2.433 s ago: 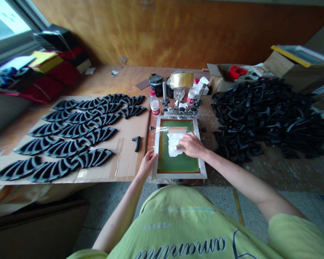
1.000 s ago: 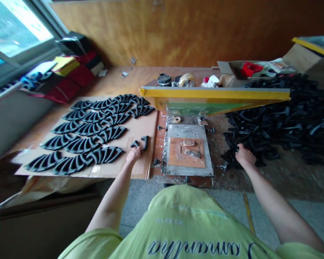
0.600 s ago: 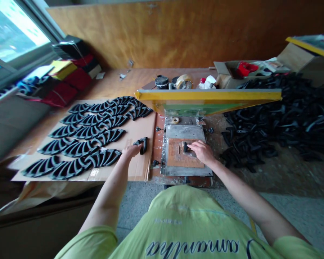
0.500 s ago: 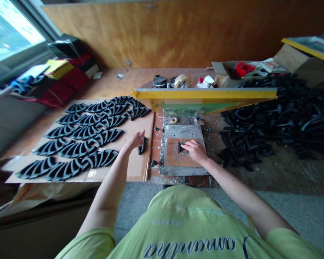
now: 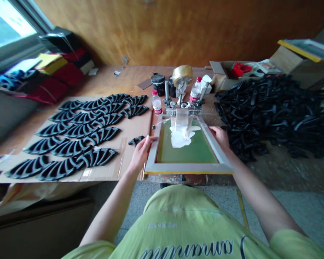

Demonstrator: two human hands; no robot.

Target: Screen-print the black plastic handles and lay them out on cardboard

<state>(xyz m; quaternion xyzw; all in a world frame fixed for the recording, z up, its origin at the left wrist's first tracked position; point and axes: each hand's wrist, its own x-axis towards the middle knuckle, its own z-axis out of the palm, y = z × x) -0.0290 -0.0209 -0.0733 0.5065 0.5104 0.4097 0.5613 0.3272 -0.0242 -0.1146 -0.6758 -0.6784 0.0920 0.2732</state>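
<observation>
A metal-framed printing screen (image 5: 187, 167) with green mesh and a smear of white ink (image 5: 181, 138) lies nearly flat in front of me. My left hand (image 5: 140, 153) grips its left rail, fingers curled over the edge. My right hand (image 5: 220, 136) holds the right rail. A squeegee (image 5: 181, 118) rests at the far end of the mesh. Two small black curved pieces (image 5: 136, 140) lie on the cardboard just left of my left hand. What sits under the screen is hidden.
Rows of black curved plastic parts (image 5: 78, 138) cover a cardboard sheet (image 5: 124, 162) on the left. A big heap of the same black parts (image 5: 275, 111) fills the right. Bottles (image 5: 157, 103), an ink can (image 5: 158, 83) and a tape roll (image 5: 181, 73) stand behind the screen. Boxes (image 5: 294, 61) sit far right.
The screen was raised while my right hand set a black piece on the base plate and my left laid one on the cardboard. Now the screen is down and both hands hold its rails.
</observation>
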